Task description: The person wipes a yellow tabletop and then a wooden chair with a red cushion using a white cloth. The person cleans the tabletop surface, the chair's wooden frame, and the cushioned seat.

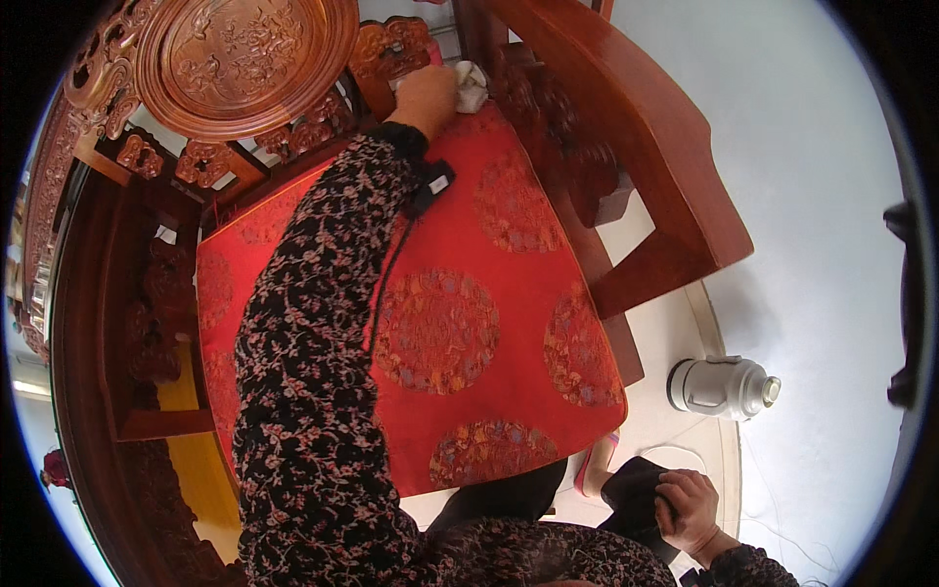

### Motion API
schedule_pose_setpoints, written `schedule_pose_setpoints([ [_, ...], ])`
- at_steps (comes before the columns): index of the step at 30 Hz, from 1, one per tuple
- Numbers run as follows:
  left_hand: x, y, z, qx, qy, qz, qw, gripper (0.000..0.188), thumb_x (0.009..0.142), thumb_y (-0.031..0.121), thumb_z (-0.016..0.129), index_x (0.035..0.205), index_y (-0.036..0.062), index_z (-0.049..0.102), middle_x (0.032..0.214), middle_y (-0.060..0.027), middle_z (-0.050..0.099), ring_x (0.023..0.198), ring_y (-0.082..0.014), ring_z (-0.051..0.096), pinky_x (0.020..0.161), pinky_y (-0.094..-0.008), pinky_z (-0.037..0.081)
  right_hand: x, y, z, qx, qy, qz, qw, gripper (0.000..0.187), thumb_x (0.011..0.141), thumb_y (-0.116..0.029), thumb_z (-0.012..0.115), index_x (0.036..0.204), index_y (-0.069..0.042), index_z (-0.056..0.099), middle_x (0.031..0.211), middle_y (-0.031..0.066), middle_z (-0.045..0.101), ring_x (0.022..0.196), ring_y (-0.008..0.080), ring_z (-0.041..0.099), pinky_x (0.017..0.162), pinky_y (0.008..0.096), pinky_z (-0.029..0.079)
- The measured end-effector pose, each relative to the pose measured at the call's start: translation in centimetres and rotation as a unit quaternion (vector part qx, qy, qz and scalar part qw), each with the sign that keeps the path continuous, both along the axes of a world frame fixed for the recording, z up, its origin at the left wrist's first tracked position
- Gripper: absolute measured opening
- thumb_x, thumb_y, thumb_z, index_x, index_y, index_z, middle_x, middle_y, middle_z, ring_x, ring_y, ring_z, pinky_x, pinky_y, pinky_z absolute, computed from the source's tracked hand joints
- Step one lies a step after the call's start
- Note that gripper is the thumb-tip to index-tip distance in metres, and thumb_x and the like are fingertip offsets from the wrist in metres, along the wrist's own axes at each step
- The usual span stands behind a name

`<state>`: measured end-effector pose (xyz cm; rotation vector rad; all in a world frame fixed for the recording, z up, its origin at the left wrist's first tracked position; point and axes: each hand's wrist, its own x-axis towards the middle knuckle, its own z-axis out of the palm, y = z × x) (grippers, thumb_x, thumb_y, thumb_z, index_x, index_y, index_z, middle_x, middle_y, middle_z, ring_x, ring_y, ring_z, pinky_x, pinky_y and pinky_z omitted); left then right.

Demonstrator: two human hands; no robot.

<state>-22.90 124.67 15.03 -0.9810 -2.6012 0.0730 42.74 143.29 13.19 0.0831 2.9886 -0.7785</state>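
My left arm, in a black floral sleeve, stretches over a red patterned seat cushion (528, 362). At the cushion's far corner my left hand (428, 96) is closed on a crumpled whitish cloth (470, 88), beside the chair's carved back. Its fingers are partly hidden by the back of the hand. Near that wrist is a small black device (430, 189) with a pale label and a dark cord. Low on the right, my right hand (689, 511) curls its fingers against dark fabric (636, 489) over my leg; whether it holds anything is hidden.
The reddish-brown wooden chair has a carved round back panel (245, 59) and a thick curved armrest (636, 117). A pale grey vacuum flask (722, 386) lies in view on the light floor, right of the chair. Beyond it rises a white wall (812, 196).
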Motion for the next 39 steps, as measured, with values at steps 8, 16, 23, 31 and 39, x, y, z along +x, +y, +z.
schedule_pose_setpoints([
  [8, -1.7, 1.1, 1.1, 0.051, -0.076, -0.135, 0.987, 0.018, 0.084, 0.012, 0.065, 0.098, 0.0034, 0.071, 0.096, -0.0227, 0.07, 0.095, -0.044, 0.067, 0.082, -0.0515, 0.054, 0.0, 0.2, -0.3, -0.002, 0.001, 0.001, 1.0, 0.02, 0.068, -0.009, 0.071, 0.088, -0.007, 0.067, 0.098, 0.0098, 0.069, 0.095, 0.0314, 0.066, 0.081, 0.043, 0.05],
  [16, 1.7, 1.1, 3.4, 0.409, 0.011, -0.038, 0.912, 0.028, 0.079, 0.017, 0.069, 0.105, 0.0053, 0.067, 0.1, -0.0221, 0.07, 0.098, -0.0437, 0.066, 0.085, -0.0519, 0.052, -0.1, -0.1, -0.2, -0.002, 0.01, 0.01, 1.0, 0.018, 0.069, -0.008, 0.071, 0.087, -0.007, 0.067, 0.098, 0.0094, 0.069, 0.094, 0.0313, 0.066, 0.081, 0.0423, 0.05],
  [23, 2.8, 4.3, 3.5, 0.273, -0.074, -0.023, 0.959, 0.031, 0.081, 0.016, 0.067, 0.108, 0.0018, 0.068, 0.1, -0.0258, 0.07, 0.098, -0.0451, 0.067, 0.087, -0.0488, 0.053, -0.2, -0.9, -0.1, 0.011, 0.003, 0.004, 1.0, 0.018, 0.069, -0.007, 0.071, 0.087, -0.008, 0.066, 0.097, 0.0081, 0.07, 0.092, 0.0305, 0.066, 0.08, 0.0419, 0.05],
  [31, 4.5, 1.8, 8.5, 0.521, 0.023, -0.068, 0.85, 0.036, 0.079, 0.004, 0.059, 0.114, 0.0059, 0.067, 0.101, -0.0278, 0.069, 0.1, -0.047, 0.065, 0.088, -0.0501, 0.053, -0.9, -0.8, -0.3, 0.016, 0.012, 0.015, 1.0, 0.018, 0.07, -0.007, 0.071, 0.087, -0.008, 0.067, 0.097, 0.0082, 0.07, 0.092, 0.0299, 0.066, 0.078, 0.0418, 0.051],
  [39, 7.6, 3.5, 13.4, 0.384, -0.096, -0.334, 0.855, 0.035, 0.095, 0.013, 0.059, 0.128, 0.0014, 0.061, 0.113, -0.0256, 0.068, 0.108, -0.0446, 0.063, 0.093, -0.0432, 0.051, -0.1, -1.1, -0.1, 0.026, 0.017, 0.005, 0.999, 0.018, 0.071, -0.007, 0.071, 0.088, -0.008, 0.067, 0.097, 0.0084, 0.07, 0.092, 0.0299, 0.066, 0.078, 0.0413, 0.051],
])
